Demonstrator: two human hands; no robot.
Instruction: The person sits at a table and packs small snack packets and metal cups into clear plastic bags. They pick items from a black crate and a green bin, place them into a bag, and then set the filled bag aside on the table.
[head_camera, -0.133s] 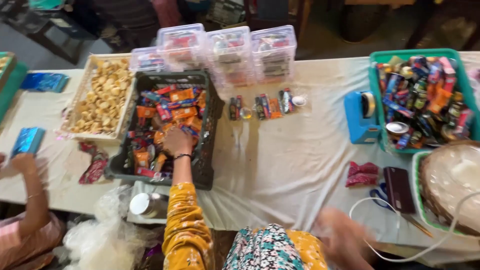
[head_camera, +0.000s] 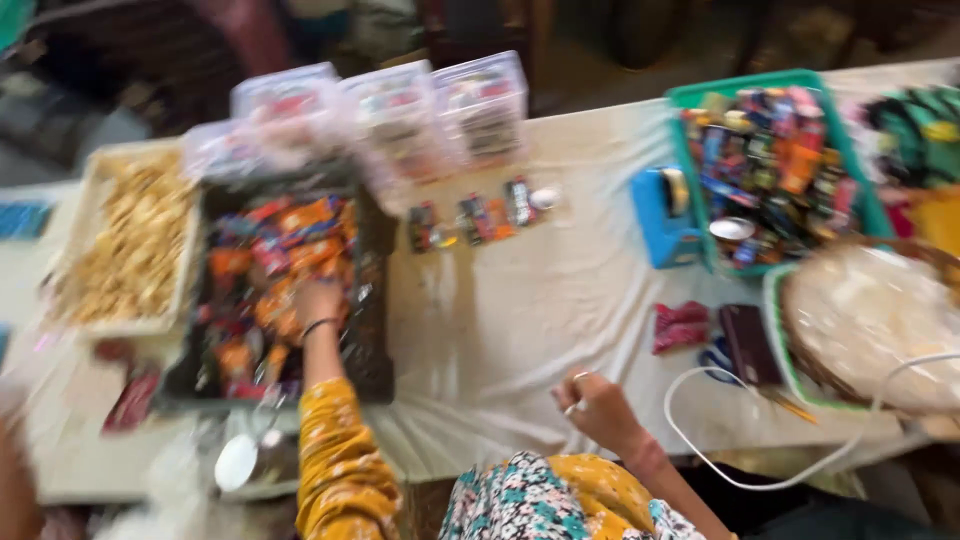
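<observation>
Yellow-sleeved, the left hand (head_camera: 318, 300) stretches forward into the black crate (head_camera: 375, 350), fingers down among the wrapped sweets (head_camera: 280, 260); its grip is too blurred to tell. Right of the crate, the right hand (head_camera: 592, 405) hovers loosely curled over the white-clothed surface (head_camera: 520, 310), holding nothing.

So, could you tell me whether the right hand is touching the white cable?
Apart: the head view shows the right hand over bare cloth, left of the white cable.

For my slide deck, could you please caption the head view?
Left hand reaches into a dark crate of wrapped sweets while the right hand hovers over the white tablecloth.
</observation>
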